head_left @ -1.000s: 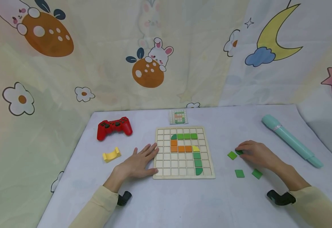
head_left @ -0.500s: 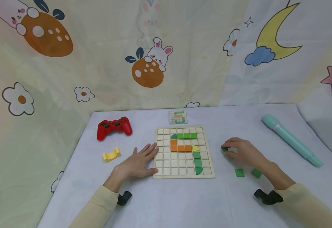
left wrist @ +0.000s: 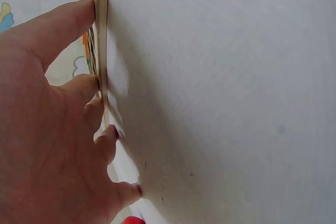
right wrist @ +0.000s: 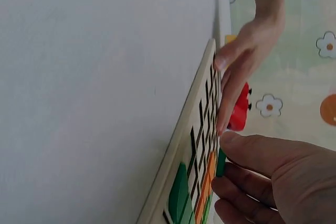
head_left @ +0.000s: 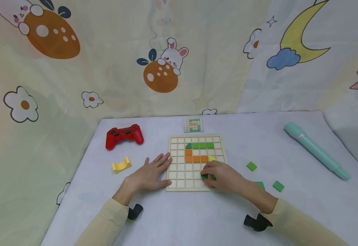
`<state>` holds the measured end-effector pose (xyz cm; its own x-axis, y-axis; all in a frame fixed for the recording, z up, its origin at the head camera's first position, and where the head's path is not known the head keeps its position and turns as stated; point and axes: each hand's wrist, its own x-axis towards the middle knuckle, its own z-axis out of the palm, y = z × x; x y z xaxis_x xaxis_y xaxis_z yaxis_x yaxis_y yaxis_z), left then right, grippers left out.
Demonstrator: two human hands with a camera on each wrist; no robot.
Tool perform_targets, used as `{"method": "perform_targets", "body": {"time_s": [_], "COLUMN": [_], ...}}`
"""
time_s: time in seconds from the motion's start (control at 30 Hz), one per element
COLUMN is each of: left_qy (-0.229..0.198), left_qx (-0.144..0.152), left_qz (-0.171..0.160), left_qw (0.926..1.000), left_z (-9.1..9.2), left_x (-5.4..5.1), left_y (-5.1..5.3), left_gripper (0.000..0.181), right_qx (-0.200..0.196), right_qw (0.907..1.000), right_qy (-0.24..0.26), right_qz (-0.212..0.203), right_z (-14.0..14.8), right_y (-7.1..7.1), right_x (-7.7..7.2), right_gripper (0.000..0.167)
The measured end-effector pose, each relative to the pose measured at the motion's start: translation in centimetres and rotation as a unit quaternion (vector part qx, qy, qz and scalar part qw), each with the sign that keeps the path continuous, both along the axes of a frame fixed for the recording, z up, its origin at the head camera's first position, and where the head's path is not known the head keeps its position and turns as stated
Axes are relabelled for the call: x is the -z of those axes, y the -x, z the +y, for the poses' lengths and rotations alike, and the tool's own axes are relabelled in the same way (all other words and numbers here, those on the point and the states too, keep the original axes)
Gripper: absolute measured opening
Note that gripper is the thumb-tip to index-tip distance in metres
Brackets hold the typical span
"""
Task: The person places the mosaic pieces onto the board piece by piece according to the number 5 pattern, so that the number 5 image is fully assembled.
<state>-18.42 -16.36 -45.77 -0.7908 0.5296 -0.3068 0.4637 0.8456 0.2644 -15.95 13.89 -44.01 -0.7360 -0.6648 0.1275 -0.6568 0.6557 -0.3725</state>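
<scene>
My right hand [head_left: 225,176] is over the lower right part of a wooden grid board [head_left: 179,167]. Between thumb and fingers it pinches a dark green tile [right wrist: 221,163], whose exact shape is partly hidden. With fingers spread, my left hand [head_left: 149,176] rests at the board's left edge, fingertips touching the rim [left wrist: 103,35]. Set in the grid are a row of light green tiles [head_left: 202,145], several orange tiles [head_left: 196,159] and a yellow piece [head_left: 212,158]. A rounded dark green tile [right wrist: 179,192] shows near the board's edge in the right wrist view.
Loose green tiles [head_left: 252,166] lie right of the board, one partly behind my right forearm. A small pattern card [head_left: 193,124] is behind the board. A red game controller [head_left: 125,135] and yellow arch block [head_left: 121,165] lie left, a teal microphone-like stick [head_left: 317,150] right.
Holding the dark green tile, my right hand has moved left from the loose tiles to above the board. My left hand stays at the board's edge.
</scene>
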Motion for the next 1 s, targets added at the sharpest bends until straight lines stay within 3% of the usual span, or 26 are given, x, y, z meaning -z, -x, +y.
{"method": "perform_targets", "body": {"time_s": [0.17,0.4,0.83,1.0], "left_qy": [0.004,0.001,0.001,0.002], "left_qx": [0.0,0.002,0.006,0.003], "left_qz": [0.0,0.002,0.003,0.004], "left_qw": [1.0,1.0,1.0,1.0], "left_z": [0.0,-0.1,0.0,-0.1], "left_x": [-0.1,0.0,-0.1,0.0], "left_y": [0.1,0.0,0.0,-0.1], "left_gripper": [0.083,0.083,0.083,0.083], "right_qx": [-0.025,-0.029,-0.008,-0.004], "right_qw": [0.9995,0.9992,0.9991,0.9996], "right_qy": [0.011,-0.007,-0.026,-0.024], "right_qz": [0.018,0.027,0.033,0.018], "right_z": [-2.4,-4.4,-5.3,-5.3], "right_y": [-0.5,-1.0,-1.2,-1.1], "right_x": [0.8,1.1,1.2,1.3], "right_gripper": [0.02,0.019,0.019,0.019]}}
